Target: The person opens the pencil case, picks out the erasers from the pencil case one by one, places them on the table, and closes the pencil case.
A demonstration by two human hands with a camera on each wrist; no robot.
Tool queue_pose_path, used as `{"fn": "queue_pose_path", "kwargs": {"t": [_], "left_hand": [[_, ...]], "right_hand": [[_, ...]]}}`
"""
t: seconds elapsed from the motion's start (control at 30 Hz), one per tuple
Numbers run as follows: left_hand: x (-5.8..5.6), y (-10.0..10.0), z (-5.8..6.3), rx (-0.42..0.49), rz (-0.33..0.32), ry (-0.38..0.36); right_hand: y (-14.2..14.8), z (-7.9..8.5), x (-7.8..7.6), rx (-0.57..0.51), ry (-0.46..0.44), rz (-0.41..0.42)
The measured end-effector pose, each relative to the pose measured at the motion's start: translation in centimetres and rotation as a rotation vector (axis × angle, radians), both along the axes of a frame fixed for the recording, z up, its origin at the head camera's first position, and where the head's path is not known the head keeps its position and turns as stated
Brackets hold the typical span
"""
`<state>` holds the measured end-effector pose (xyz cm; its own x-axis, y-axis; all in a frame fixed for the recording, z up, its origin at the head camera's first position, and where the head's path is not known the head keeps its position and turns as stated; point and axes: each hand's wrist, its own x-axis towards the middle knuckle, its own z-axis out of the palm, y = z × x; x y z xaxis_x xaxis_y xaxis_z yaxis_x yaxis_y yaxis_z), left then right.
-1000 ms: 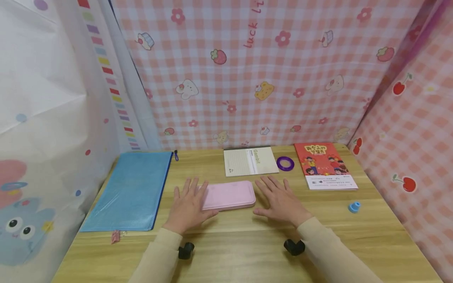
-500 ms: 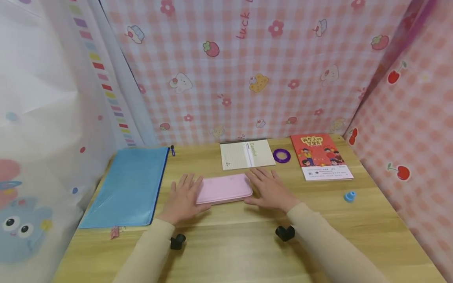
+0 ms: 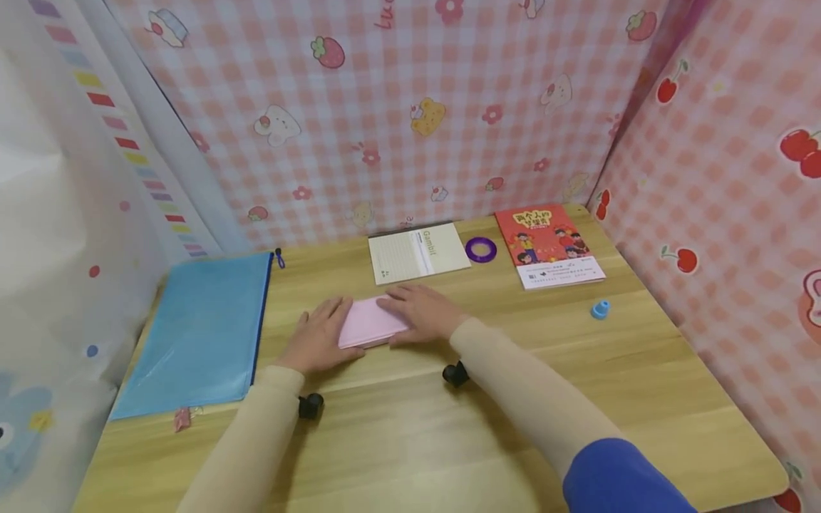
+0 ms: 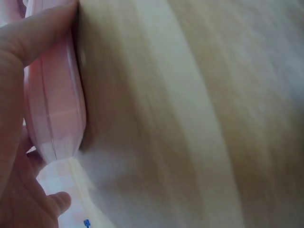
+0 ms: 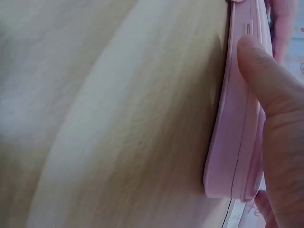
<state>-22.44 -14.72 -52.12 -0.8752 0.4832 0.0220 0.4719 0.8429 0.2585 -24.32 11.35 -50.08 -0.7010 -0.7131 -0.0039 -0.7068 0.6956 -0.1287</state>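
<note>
A pink pencil case (image 3: 368, 322) with rounded corners lies flat between both hands, its long side facing me. My left hand (image 3: 314, 336) grips the left end, thumb along the near side; in the left wrist view that thumb (image 4: 38, 33) presses across the seamed edge of the pencil case (image 4: 59, 104). From the right, my right hand (image 3: 426, 313) holds the other end with its fingers over the top. Its thumb (image 5: 266, 71) touches the near side by a small latch-like piece in the right wrist view. The hands cover both ends of the case.
On the wooden table (image 3: 398, 427), a blue zip folder (image 3: 199, 328) lies left. Behind the case are a notebook (image 3: 417, 253), a purple tape roll (image 3: 481, 249) and a red booklet (image 3: 545, 242). A small blue cone-shaped piece (image 3: 600, 309) stands right. Patterned curtains (image 3: 385, 128) enclose the table.
My right hand has gone from beside the pencil case to over its right end, and both hands have closed in on it. The head view has turned right and downward.
</note>
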Motion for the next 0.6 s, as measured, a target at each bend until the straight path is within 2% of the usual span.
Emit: {"fn": "queue_pose_path", "kwargs": {"t": [0.1,0.23,0.6], "left_hand": [[-0.5,0.4,0.7,-0.011,-0.013,0.022],[-0.7,1.0,1.1,-0.016,-0.026,0.022],[-0.1,2.0,0.5,-0.005,0.003,0.002]], "right_hand": [[-0.5,0.4,-0.8,0.011,0.0,-0.004],[-1.0,0.4,-1.2,0.007,0.006,0.001],[-0.8,-0.9,-0.1,-0.019,0.028,-0.022]]}}
